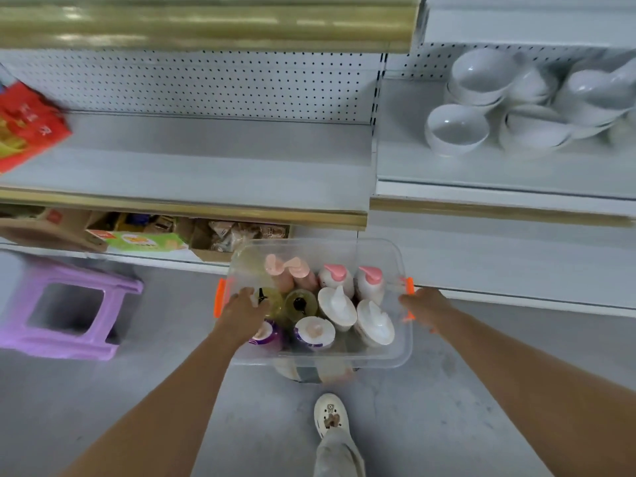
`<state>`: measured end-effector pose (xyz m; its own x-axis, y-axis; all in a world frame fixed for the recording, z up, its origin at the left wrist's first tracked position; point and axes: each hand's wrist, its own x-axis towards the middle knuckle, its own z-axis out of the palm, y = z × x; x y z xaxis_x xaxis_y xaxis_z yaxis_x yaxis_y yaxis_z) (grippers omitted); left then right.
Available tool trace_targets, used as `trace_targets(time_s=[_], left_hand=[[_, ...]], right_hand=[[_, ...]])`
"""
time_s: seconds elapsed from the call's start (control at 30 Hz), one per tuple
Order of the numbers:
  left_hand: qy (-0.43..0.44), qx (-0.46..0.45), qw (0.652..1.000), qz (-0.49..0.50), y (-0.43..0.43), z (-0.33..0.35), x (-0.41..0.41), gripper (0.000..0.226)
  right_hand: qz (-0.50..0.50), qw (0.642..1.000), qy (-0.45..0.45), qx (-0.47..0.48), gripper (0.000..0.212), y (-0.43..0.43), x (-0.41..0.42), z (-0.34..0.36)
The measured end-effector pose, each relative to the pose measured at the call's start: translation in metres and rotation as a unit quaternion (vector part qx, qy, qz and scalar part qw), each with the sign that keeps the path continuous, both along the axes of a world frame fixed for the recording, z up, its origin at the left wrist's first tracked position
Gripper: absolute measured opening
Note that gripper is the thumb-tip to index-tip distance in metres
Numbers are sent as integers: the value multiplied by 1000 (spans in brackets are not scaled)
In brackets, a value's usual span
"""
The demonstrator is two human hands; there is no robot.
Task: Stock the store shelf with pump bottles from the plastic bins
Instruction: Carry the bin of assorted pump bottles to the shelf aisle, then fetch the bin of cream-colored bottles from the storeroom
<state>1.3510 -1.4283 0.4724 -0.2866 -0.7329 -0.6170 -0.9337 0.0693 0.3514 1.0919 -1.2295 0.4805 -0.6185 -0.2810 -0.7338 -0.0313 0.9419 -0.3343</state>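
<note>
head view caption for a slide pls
Left hand and right hand grip the sides of a clear bin of pump bottles in front of the store shelf.

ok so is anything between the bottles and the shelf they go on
Nothing visible does. The bottles sit in the bin, gripped at its ends by the left hand and right hand. The shelf behind it shows only a red packet far left; the bowls are one section right.

Upright pump bottles packed in clear bin before shelf.
</note>
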Motion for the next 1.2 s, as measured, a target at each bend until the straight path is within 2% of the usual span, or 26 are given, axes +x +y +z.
trace_targets(time_s=[0.13, 0.23, 0.37, 0.47, 0.57, 0.7, 0.77, 0.87, 1.03, 1.2], left_hand=[[43, -49, 994, -88, 60, 45, -22, 38], [89, -96, 980, -152, 118, 90, -36, 31], [176, -241, 930, -215, 203, 149, -46, 41], [268, -292, 883, -250, 271, 192, -56, 40], [316, -338, 835, -297, 331, 222, -71, 49], [358, -371, 780, -356, 399, 247, -109, 62], [370, -372, 765, -373, 431, 256, -136, 68], [387, -365, 743, -405, 478, 267, -183, 74], [386, -384, 667, -508, 546, 286, -278, 73], [407, -379, 610, -565, 621, 295, -387, 68]], right_hand=[[157, 987, 37, -26, 25, 44, 11, 53], [184, 974, 102, -84, 26, 108, 19, 99], [150, 946, 206, -198, 27, 211, 32, 155], [88, 918, 284, -264, 21, 290, 41, 186], [37, 883, 372, -283, 28, 367, 44, 207], [-1, 831, 488, -269, 40, 456, 37, 229], [-26, 813, 525, -250, 44, 493, 28, 238], [-60, 798, 558, -220, 47, 542, 7, 249], [-94, 769, 616, -146, 45, 622, -48, 261], [-141, 759, 632, -59, 49, 696, -121, 267]])
